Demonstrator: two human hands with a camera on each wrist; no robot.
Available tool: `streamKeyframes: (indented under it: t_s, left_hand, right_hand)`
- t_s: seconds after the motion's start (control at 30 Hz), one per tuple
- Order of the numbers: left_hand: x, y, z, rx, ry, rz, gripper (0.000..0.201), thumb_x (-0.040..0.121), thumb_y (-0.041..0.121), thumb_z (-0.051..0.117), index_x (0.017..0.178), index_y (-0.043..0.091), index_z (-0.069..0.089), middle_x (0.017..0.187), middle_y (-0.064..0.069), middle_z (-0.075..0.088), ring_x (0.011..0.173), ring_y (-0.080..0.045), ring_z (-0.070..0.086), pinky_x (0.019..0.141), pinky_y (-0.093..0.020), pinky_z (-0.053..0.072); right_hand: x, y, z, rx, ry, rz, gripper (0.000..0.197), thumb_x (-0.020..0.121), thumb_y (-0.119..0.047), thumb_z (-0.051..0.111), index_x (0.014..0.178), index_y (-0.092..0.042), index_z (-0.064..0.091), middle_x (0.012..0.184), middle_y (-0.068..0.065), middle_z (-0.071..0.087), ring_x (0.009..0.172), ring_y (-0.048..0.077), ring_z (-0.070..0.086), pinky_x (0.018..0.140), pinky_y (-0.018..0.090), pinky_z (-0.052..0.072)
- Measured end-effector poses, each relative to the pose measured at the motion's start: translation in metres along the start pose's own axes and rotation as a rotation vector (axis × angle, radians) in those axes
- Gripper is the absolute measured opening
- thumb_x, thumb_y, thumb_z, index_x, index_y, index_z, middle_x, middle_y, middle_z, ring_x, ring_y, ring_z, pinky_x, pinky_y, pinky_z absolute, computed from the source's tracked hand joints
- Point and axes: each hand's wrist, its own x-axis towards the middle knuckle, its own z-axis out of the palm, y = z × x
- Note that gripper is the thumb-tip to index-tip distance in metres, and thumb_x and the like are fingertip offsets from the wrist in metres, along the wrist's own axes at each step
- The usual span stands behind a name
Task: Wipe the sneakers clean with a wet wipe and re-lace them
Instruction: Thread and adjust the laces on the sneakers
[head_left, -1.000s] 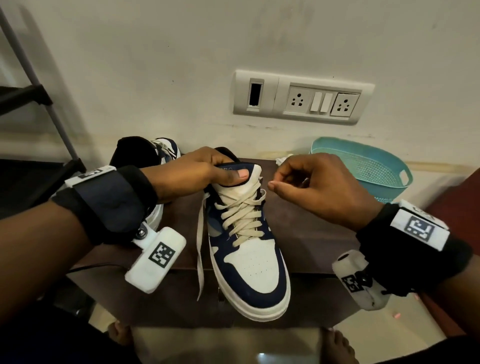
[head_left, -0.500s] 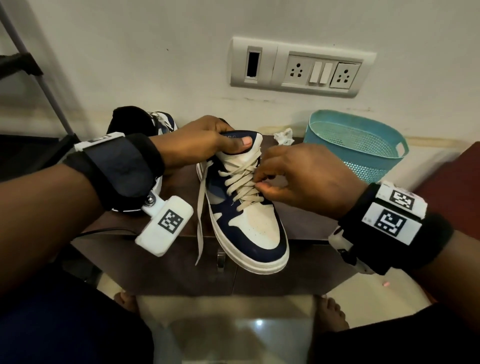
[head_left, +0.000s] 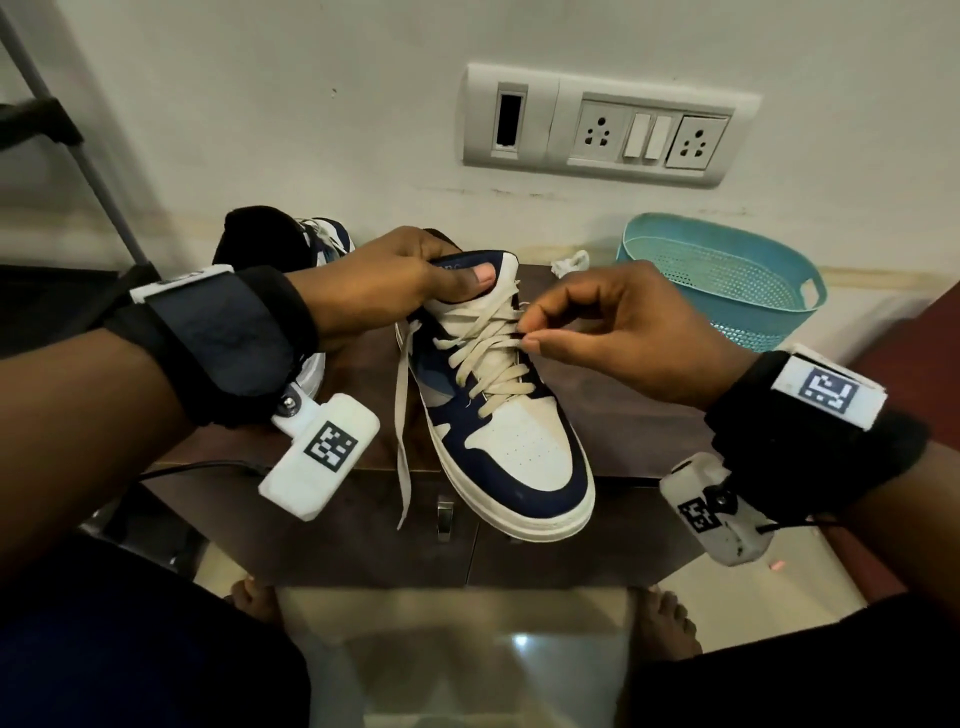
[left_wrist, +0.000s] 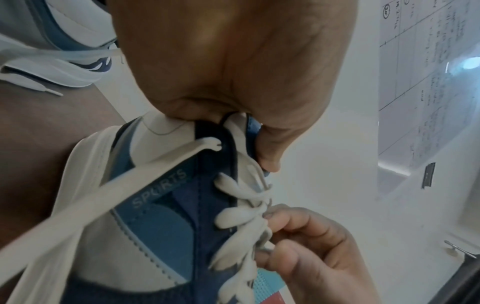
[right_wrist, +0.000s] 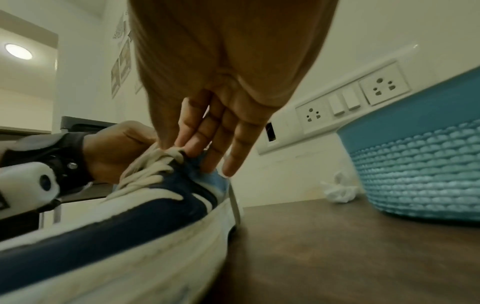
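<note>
A navy and white sneaker stands on the brown table, toe toward me. My left hand grips its tongue, thumb on top. My right hand pinches a cream lace crossing at the right eyelets between thumb and forefinger. One loose lace end hangs down the shoe's left side over the table edge. In the left wrist view the left hand holds the tongue and the right hand's fingers work at the laces. A second sneaker sits behind my left wrist.
A teal plastic basket stands at the table's back right. A crumpled white wipe lies by the wall between basket and shoe. A switch and socket panel is on the wall above. A dark stand is at the left.
My right hand went from beside the tongue down onto the lower laces, then back up to the right eyelets, where it pinches a crossing. The left hand kept its hold on the tongue.
</note>
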Motion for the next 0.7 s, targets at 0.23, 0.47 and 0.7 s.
streamKeyframes:
  t_s: [0.23,0.47,0.7]
  left_hand:
    - [0.005,0.001,0.004,-0.016,0.013,0.005,0.049,0.095,0.032,0.066,0.107,-0.015,0.063,0.105,-0.035,0.065,0.082,-0.029,0.062,0.082,-0.040,0.048]
    - [0.014,-0.002,0.010,-0.026,0.040,-0.023,0.028,0.097,0.029,0.064,0.082,0.006,0.065,0.064,0.006,0.063,0.061,-0.008,0.058,0.063,-0.021,0.046]
    - [0.008,0.005,0.008,-0.083,0.078,-0.050,0.047,0.095,0.028,0.068,0.102,-0.018,0.061,0.086,-0.021,0.067,0.077,-0.027,0.061,0.077,-0.037,0.047]
  right_hand:
    - [0.001,0.010,0.003,-0.148,-0.009,-0.046,0.013,0.083,-0.024,0.084,0.092,-0.016,0.079,0.090,-0.009,0.074,0.089,0.007,0.071,0.083,0.028,0.058]
    - [0.004,-0.001,0.017,0.164,0.084,0.094,0.008,0.095,-0.010,0.070,0.091,-0.003,0.070,0.082,0.011,0.071,0.076,0.016,0.064,0.070,0.030,0.054]
    - [0.002,-0.010,0.012,0.121,0.061,0.113,0.008,0.093,-0.012,0.072,0.093,-0.004,0.072,0.084,0.006,0.073,0.073,0.006,0.064,0.064,0.013,0.049]
